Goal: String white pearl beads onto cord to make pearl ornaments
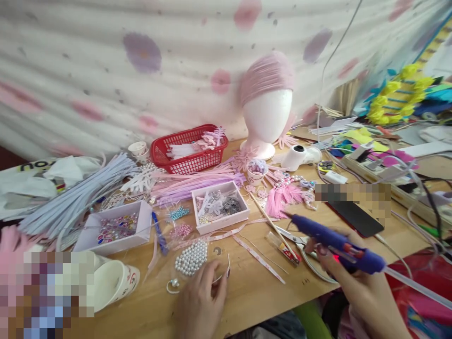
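Observation:
My right hand [360, 285] is wrapped round a blue hot glue gun [328, 240], its dark nozzle pointing left and a red light glowing on its side. A white glue stick [418, 287] trails from its back end. Low over the table, the fingers of my left hand [203, 294] are closed on a thin white cord [228, 262], whose end pokes up past the fingertips. Just beyond that hand lies a pile of silvery pearl beads [190, 258]. Left of it is a small white loop with pearls [173, 285].
Boxes of gems [146, 230] and small findings [219, 223], a paper cup [123, 282] and a measuring tape [259, 259] surround my hands. Scissors [300, 241] and a phone [356, 216] lie right. Behind stand a red basket [190, 165] and a foam head [268, 113].

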The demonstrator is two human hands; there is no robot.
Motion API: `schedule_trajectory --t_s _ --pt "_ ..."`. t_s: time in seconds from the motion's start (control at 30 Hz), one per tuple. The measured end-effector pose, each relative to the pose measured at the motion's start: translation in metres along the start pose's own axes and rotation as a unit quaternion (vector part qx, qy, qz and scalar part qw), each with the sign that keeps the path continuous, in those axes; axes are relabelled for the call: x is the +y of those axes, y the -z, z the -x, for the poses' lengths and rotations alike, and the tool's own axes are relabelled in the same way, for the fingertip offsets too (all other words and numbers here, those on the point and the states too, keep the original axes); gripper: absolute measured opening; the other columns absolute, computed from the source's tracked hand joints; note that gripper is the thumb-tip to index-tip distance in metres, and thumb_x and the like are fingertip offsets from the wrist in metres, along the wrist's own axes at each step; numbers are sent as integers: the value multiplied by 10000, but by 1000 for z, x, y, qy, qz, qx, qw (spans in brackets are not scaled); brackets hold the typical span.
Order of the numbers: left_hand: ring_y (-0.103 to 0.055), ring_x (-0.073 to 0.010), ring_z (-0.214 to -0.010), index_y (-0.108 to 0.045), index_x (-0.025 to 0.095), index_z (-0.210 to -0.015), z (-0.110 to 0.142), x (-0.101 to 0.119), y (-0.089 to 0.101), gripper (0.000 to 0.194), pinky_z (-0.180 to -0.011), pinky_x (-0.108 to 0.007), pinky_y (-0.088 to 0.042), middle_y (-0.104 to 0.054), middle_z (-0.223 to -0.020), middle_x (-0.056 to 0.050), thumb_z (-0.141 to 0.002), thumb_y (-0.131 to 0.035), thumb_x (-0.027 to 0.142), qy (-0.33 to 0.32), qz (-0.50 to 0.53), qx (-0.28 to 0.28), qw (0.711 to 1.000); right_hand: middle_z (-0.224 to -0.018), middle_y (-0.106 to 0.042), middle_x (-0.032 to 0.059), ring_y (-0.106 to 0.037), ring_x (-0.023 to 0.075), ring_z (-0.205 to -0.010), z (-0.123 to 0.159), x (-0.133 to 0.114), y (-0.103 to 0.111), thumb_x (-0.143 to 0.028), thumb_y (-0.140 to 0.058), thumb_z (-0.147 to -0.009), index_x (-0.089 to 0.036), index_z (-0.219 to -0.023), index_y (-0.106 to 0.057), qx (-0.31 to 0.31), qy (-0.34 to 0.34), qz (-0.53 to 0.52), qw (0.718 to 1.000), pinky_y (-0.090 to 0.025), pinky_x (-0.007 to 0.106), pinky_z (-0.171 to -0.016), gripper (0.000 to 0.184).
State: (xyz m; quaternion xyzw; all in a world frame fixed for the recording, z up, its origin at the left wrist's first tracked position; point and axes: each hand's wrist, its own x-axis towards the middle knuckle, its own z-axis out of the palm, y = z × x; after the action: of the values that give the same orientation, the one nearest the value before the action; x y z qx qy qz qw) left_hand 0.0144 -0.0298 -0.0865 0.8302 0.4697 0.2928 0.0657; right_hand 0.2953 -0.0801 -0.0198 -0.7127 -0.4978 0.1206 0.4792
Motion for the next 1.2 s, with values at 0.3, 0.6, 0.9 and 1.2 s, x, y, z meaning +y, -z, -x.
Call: schedule_trajectory --t_s 0.3,0.6,0.9,1.2 --pt "-728 -153 -651 -610 245 -914 -5 2 1 260 -566 -256 -523 -722 -794 9 -1051 -390 274 2 -14 8 1000 -822 -753 35 -704 203 -675 0 -21 -15 -304 -627 -888 -218 -971 -631 -254 64 27 965 -560 284 -593 119" --pt "-731 -154 -713 -650 212 -931 -10 8 7 291 -628 -253 -523 -713 -825 -8 -1062 -401 290 12 -5 27 1000 -1133 -773 120 -752 229 -971 -1 -26 -11 -44 -475 -882 -182 -1211 -595 -312 319 131 885 -613 335 -816 376" --pt "-711 -166 -722 -676 226 -973 -5 8 6 214 -613 -273 -487 -681 -869 -14 -1034 -474 267 49 24 -25 998 -1217 -762 112 -730 210 -922 -15 -29 -10 -66 -279 -1060 -122 -1153 -687 -314 573 214 726 -562 415 -856 422" --pt "-675 -156 -671 -671 220 -956 -4 7 5 212 -598 -280 -457 -660 -851 -3 -1031 -474 241 57 29 -39 997 -1135 -791 88 -706 183 -874 -18 -40 -11 -66 -281 -1071 -122 -1085 -724 -310 613 220 693 -515 373 -808 446"
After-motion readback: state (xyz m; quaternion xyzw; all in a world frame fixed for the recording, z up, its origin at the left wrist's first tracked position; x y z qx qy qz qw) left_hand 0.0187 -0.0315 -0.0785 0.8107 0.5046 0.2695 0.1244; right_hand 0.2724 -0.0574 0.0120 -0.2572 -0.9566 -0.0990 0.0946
